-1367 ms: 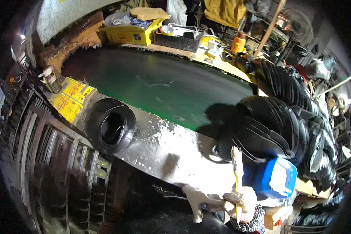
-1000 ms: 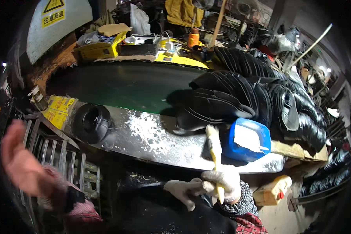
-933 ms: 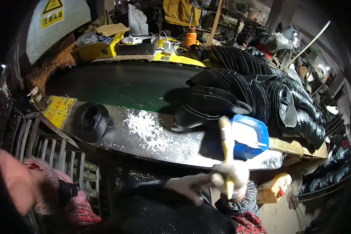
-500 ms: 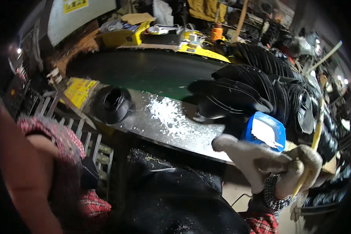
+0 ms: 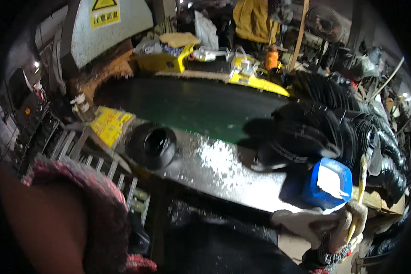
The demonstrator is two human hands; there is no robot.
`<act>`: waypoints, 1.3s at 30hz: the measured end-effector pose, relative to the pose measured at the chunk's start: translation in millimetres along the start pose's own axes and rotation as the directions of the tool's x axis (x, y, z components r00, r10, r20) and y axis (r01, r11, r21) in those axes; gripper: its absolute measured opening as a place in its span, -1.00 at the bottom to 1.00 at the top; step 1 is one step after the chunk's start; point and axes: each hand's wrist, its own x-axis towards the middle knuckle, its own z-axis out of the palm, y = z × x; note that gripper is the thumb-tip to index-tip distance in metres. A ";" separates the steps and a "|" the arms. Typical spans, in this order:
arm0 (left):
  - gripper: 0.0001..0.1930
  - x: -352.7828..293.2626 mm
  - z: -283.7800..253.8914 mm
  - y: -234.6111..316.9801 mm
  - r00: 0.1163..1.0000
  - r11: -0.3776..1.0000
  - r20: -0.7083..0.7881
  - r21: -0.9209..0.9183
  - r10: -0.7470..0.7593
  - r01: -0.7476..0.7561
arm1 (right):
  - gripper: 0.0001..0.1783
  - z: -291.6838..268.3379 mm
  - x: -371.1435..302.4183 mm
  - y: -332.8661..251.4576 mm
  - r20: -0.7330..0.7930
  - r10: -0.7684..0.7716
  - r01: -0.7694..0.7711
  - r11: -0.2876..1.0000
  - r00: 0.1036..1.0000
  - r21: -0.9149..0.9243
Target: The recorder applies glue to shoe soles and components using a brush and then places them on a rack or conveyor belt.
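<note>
My right hand [image 5: 322, 227] wears a whitish work glove, at the lower right beside the bench edge. One part of the glove stretches left, while its other fingers curl round a thin pale wooden stick [image 5: 362, 182] that rises steeply. Just behind the glove stands a blue plastic tub [image 5: 328, 187] with white material inside. At the left edge looms my left forearm [image 5: 45, 223], bare below a red plaid sleeve and blurred; the left hand itself lies out of the picture.
White flakes [image 5: 221, 160] are scattered over the metal bench edge [image 5: 187, 180]. A black rubber-like ring [image 5: 153, 146] sits there, beside a dark green belt surface [image 5: 192, 107]. Black curved strips [image 5: 306, 132] pile up on the right. A yellow box [image 5: 162, 61] stands behind; metal bars [image 5: 100, 166] lie left.
The whole view has shifted, so the bench and tub appear lower and farther right. My right glove also sits lower in the picture, still round the stick.
</note>
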 end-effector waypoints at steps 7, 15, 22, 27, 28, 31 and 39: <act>-0.30 -128.4 134.0 -98.0 0.741 0.513 0.496 -0.534 -0.454 0.672 | -0.76 -16.3 -3.1 32.4 0.142 -0.169 0.197 0.957 0.975 -0.213; -0.26 -158.0 147.8 -101.6 0.676 0.314 0.567 -0.608 -0.471 0.729 | -0.78 10.2 -15.0 -1.8 0.009 -0.035 0.036 0.994 0.999 -0.100; -0.23 -137.0 119.8 -93.1 0.720 0.275 0.499 -0.694 -0.483 0.665 | -0.83 6.5 -1.0 24.2 0.104 -0.071 0.091 0.975 0.992 -0.203; -0.21 -134.9 135.3 -111.8 0.651 0.217 0.533 -0.659 -0.541 0.720 | -0.82 20.4 4.0 14.4 0.097 -0.065 0.071 0.995 0.993 -0.067; -0.20 -137.6 133.0 -111.2 0.659 0.211 0.529 -0.672 -0.535 0.710 | -0.82 22.4 4.1 15.5 0.096 -0.029 0.037 0.996 0.995 -0.078; -0.19 -142.5 138.5 -96.8 0.627 0.196 0.578 -0.634 -0.522 0.748 | -0.83 7.2 -3.0 3.2 0.110 -0.052 0.059 0.996 0.993 -0.067; -0.14 -182.5 148.1 -111.8 0.558 0.111 0.637 -0.601 -0.532 0.792 | -0.77 12.5 -8.9 9.1 0.144 -0.133 0.145 0.987 0.981 -0.076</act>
